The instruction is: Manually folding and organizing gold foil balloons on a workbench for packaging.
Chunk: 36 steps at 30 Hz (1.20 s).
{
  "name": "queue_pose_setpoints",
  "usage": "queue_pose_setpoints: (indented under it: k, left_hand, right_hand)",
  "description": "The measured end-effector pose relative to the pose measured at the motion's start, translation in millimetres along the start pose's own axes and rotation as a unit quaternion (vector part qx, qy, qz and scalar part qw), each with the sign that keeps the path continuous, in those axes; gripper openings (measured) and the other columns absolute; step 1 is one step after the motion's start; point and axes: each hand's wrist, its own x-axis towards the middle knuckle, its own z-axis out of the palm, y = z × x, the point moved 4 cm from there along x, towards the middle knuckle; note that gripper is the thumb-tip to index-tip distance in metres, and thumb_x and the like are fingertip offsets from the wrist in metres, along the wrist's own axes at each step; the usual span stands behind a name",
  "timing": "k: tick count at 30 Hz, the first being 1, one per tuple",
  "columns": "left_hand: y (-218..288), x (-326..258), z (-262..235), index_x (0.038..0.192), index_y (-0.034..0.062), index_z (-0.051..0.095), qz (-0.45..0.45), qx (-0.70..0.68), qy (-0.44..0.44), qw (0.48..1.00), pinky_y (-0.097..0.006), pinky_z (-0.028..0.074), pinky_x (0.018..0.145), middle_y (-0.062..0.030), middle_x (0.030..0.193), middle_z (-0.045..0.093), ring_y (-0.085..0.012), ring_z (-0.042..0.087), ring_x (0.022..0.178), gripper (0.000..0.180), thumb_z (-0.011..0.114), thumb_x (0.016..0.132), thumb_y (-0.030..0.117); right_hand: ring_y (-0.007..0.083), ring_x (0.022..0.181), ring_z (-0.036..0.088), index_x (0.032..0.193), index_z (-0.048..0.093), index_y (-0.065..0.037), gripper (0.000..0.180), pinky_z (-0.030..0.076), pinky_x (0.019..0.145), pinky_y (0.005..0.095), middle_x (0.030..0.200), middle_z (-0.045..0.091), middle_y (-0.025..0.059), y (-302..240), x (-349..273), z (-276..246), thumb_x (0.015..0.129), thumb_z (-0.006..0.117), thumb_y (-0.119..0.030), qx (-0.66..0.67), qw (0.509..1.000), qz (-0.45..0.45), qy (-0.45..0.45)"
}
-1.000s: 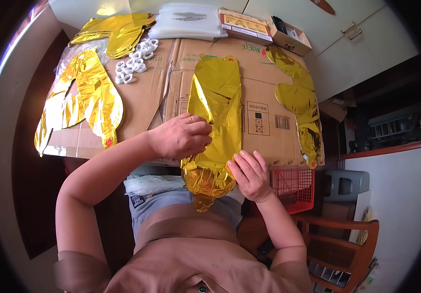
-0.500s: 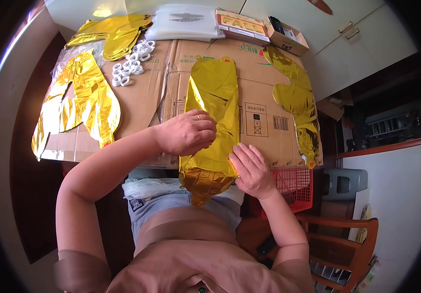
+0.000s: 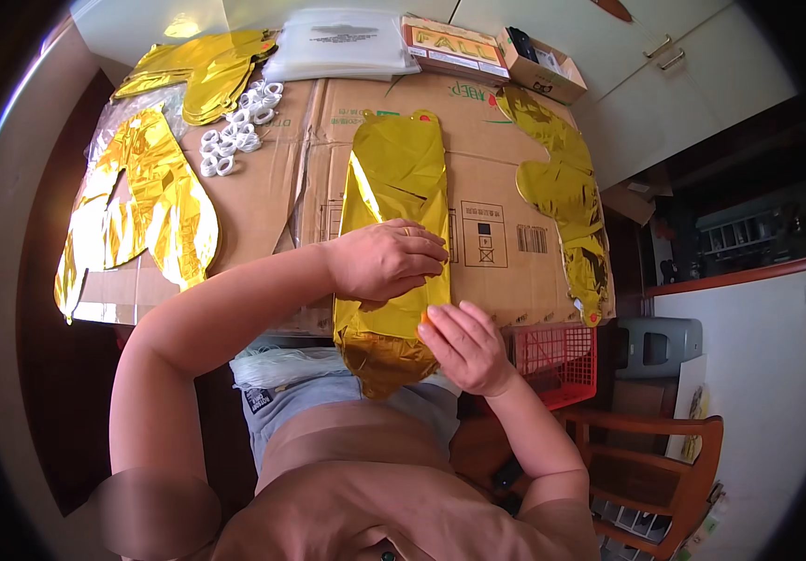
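A long, flat gold foil balloon lies at the middle of the cardboard, its crumpled darker end hanging over the near edge toward my lap. My left hand is over the balloon's middle, its fingers curled and close together. Whatever is beneath those fingertips is hidden. At the balloon's lower right edge is my right hand, fingers pressed together. A small orange thing shows at its fingertips, too small to identify; the thumb is mostly hidden.
Gold foil balloons lie at left, far left and right. White ribbon rolls, clear plastic bags, a flat box and an open carton line the far side. A red crate and wooden chair stand below right.
My left hand has slid right across the foil. My right hand has come nearer to me along the balloon's right edge. The view has shifted slightly.
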Motion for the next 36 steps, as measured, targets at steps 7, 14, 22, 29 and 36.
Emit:
queue_pose_setpoints:
  k: [7,14,22,29,36]
  left_hand:
    - [-2.8,-1.5,1.2,0.116,0.0034,0.068,-0.019,0.0,-0.025,1.0,-0.041,0.046,0.103,-0.0121,0.125,0.065,-0.0301,0.061,0.118,0.032,0.069,0.087,0.018]
    - [-4.6,0.4,-5.1,0.121,0.0028,0.066,-0.007,-0.031,-0.078,0.996,-0.043,0.047,0.1,-0.0139,0.128,0.064,-0.0305,0.059,0.123,0.038,0.07,0.085,0.013]
    - [-15.0,18.1,-44.1,0.127,0.0054,0.064,0.17,0.131,-0.122,0.969,-0.049,0.035,0.114,-0.0137,0.138,0.06,-0.031,0.05,0.136,0.041,0.059,0.091,0.024]
    - [-28.9,9.4,-54.9,0.143,0.0075,0.051,0.165,0.147,-0.278,0.935,-0.051,0.026,0.121,-0.0126,0.152,0.046,-0.0298,0.04,0.144,0.071,0.07,0.08,0.036]
    - [-14.2,33.7,-54.3,0.153,0.0106,0.036,0.127,0.172,-0.374,0.903,-0.051,0.021,0.123,-0.0098,0.157,0.04,-0.029,0.034,0.147,0.087,0.072,0.078,0.034]
  right_hand:
    - [0.0255,0.1,0.067,0.112,0.069,-0.002,0.026,0.054,0.09,0.0392,0.11,0.069,0.0121,-0.8,12.5,-8.8,0.09,0.061,-0.012,0.116,0.993,0.009,0.01]
    - [0.0256,0.097,0.068,0.11,0.069,-0.001,0.026,0.055,0.085,0.0388,0.108,0.071,0.0125,9.8,26.9,-18.1,0.088,0.061,-0.012,0.159,0.987,0.033,-0.003]
    - [0.0276,0.096,0.07,0.108,0.07,-0.002,0.024,0.056,0.085,0.0393,0.107,0.071,0.0139,14.2,26.0,-23.5,0.087,0.063,-0.011,0.18,0.982,0.048,-0.007]
    - [0.0283,0.098,0.07,0.106,0.07,-0.002,0.023,0.057,0.084,0.0397,0.108,0.071,0.0149,21.0,22.2,-24.8,0.086,0.065,-0.01,0.188,0.98,0.058,-0.018]
    - [0.0284,0.099,0.07,0.106,0.07,-0.002,0.023,0.057,0.086,0.0391,0.109,0.071,0.0149,23.4,24.0,-21.1,0.085,0.066,-0.009,0.198,0.979,0.048,-0.033]
